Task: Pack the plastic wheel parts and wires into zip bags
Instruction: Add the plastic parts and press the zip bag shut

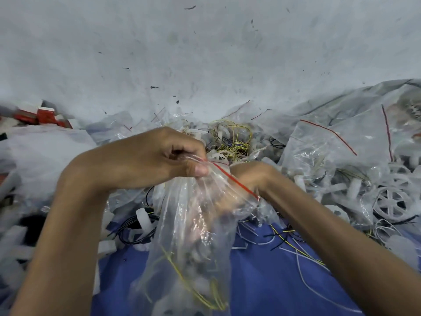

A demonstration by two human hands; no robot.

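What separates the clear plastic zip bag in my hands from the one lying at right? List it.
The held clear plastic zip bag hangs upright, left hand pinching its mouth, right hand inside; the lying clear zip bag rests crumpled, untouched. The held one shows yellow wires. Both have red seal strips.

Small-parts packing workshop, bulk handling at surface level. Indicated by: scuffed, speckled grey-white work surface [205, 53]; loose heaps of white spoked plastic wheel parts [390, 202]; tangled thin yellow and black wires [230, 135]; piled clear zip bags with red seal strips [319, 142]; red-and-white cartons [44, 115] stacked far left.
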